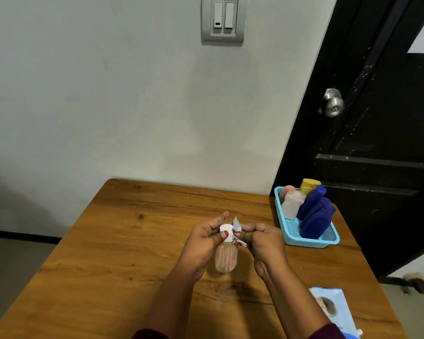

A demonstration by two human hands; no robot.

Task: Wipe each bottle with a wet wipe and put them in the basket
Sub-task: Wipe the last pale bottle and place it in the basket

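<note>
Clear plastic bottle with white cap [226, 259] is being held above the wooden table [132, 241] by the left hand [205, 243], cap pointing away. The right hand [263, 242] is pinching a white wet wipe [237, 228], apparently against the cap. The blue mesh basket [310, 243] is sitting nearer that hand.

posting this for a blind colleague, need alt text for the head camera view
A person's left hand holds a clear bottle with a white cap over a wooden table while the right hand presses a wet wipe against the cap. A blue basket of several bottles stands to the right.
</note>
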